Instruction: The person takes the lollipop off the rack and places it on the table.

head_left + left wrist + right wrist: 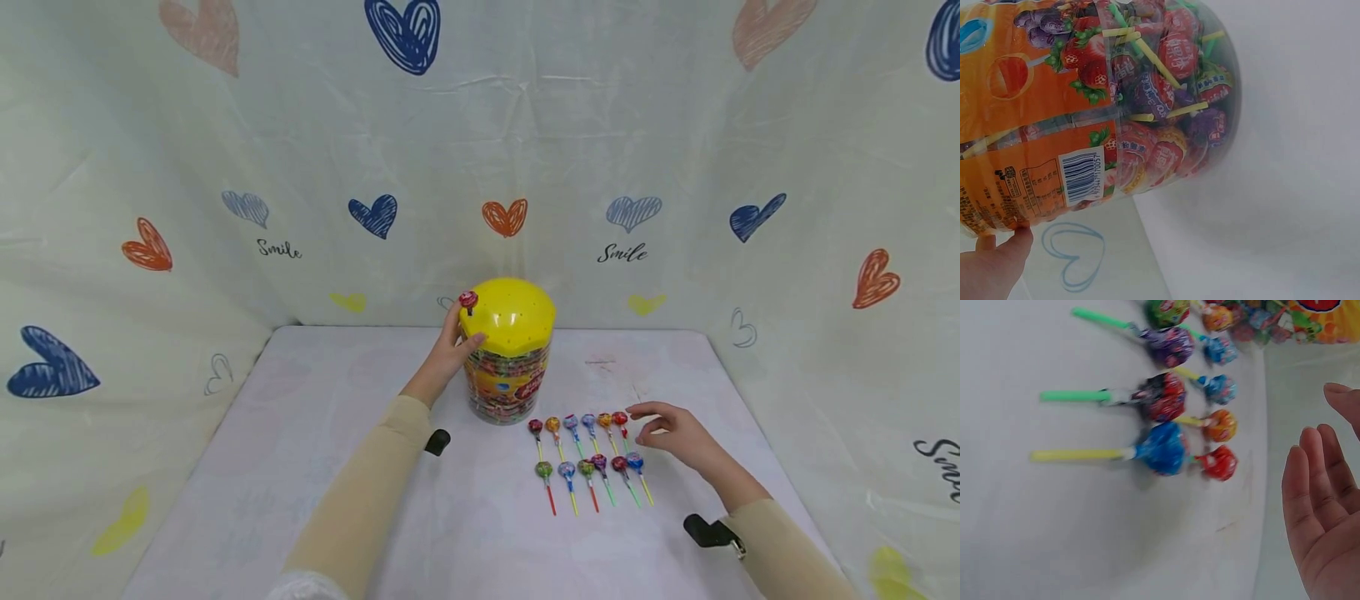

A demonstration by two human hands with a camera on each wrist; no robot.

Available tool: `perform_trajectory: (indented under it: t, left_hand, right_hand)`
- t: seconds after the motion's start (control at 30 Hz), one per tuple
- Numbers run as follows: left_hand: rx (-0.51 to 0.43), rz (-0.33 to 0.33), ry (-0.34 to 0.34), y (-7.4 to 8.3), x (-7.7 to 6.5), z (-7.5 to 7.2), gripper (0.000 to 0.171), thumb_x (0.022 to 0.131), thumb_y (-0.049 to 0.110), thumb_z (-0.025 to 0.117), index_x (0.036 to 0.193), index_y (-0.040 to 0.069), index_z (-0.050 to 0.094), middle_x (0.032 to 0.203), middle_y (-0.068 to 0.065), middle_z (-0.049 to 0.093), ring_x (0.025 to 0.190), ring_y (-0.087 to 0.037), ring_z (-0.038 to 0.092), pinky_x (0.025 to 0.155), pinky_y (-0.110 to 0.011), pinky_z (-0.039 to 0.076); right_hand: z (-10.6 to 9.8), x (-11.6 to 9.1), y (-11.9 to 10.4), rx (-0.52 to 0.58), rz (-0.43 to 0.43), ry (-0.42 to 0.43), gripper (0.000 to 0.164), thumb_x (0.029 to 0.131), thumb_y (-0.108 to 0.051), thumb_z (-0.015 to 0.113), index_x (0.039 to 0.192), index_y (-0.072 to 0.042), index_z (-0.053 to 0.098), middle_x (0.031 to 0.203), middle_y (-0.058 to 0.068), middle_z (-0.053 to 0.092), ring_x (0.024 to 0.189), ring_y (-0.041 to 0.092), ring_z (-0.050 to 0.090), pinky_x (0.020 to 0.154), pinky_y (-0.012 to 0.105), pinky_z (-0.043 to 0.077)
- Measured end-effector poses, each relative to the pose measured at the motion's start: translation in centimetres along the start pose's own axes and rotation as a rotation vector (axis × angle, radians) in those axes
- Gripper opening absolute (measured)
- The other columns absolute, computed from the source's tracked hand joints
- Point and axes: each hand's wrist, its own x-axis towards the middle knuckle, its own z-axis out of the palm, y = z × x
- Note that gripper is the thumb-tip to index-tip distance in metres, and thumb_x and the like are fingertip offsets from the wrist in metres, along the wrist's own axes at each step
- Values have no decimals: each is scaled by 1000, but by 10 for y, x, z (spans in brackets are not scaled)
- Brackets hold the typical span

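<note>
A clear plastic jar [501, 404] full of wrapped lollipops, with a yellow lid [521, 321], stands toward the back of the table. My left hand [447, 352] grips the jar's left side just under the lid, thumb toward the front. At the lid's left edge, by those fingers, is a red-wrapped lollipop [468, 300]. The left wrist view shows the jar's orange label [1041, 159] close up. My right hand [678, 435] is beside the right end of two lollipop rows, fingertips near a red lollipop [620, 418]. Its fingers [1297, 481] are extended and hold nothing.
Several lollipops with coloured sticks lie in two rows in front of the jar; a blue one [635, 461] ends the nearer row. The white table [247, 467] meets a heart-printed curtain [562, 150] at its back and sides.
</note>
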Motion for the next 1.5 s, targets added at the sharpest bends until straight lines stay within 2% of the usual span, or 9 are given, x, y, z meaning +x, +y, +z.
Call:
perform_trajectory:
  t: [0.27, 0.5, 0.7, 0.83, 1.0, 1.23, 1.5]
  left_hand:
    - [4, 4, -10, 4, -3, 0, 93, 80, 65, 66, 152, 48, 10, 163, 6, 3, 148, -31, 0, 110, -68, 7]
    - [-17, 78, -9, -3, 3, -1, 110, 69, 75, 69, 155, 41, 10, 162, -8, 11, 146, -35, 8, 110, -67, 12]
    - [-24, 84, -17, -4, 4, -2, 100, 79, 64, 69, 155, 39, 10, 162, -11, 10, 146, -36, 5, 110, -67, 12]
    - [-33, 80, -9, -4, 4, -3, 105, 74, 69, 70, 155, 39, 10, 162, -9, 10, 146, -36, 5, 111, -67, 11]
    - [-30, 98, -15, -3, 3, -2, 113, 67, 76, 69, 156, 38, 10, 162, -10, 9, 146, -36, 5, 112, -64, 12]
    - [-29, 101, -5, -3, 4, -1, 117, 61, 80, 67, 155, 38, 11, 162, -9, 9, 147, -35, 6, 113, -61, 13]
    - [-38, 101, -21, -6, 6, -2, 115, 64, 78, 67, 156, 38, 11, 163, -7, 7, 147, -35, 6, 113, -62, 12]
  right_hand:
    - [-6, 25, -49, 26, -134, -41, 39, 88, 5, 66, 126, 3, 58, 121, 24, 57, 90, 25, 62, 77, 25, 56]
    - [-5, 47, -92, 39, -229, -38, 37, 87, 4, 67, 124, 1, 61, 118, 21, 59, 90, 26, 60, 77, 26, 56]
    - [-2, 65, -130, 19, -314, -21, 36, 88, 1, 70, 123, -1, 63, 119, 17, 60, 95, 28, 58, 76, 26, 55]
    - [1, 76, -153, 12, -365, -27, 36, 88, 0, 70, 123, -2, 63, 120, 17, 60, 100, 32, 57, 79, 26, 54]
    - [5, 83, -173, 15, -405, -23, 35, 88, 2, 69, 122, 1, 62, 121, 17, 60, 105, 39, 55, 88, 29, 51]
    - [11, 97, -198, 28, -502, -38, 34, 88, 2, 69, 121, 0, 63, 121, 14, 61, 106, 30, 56, 97, 44, 46]
    - [26, 115, -218, -17, -545, -35, 34, 87, -3, 72, 120, -2, 65, 123, 11, 61, 110, 28, 55, 101, 46, 43]
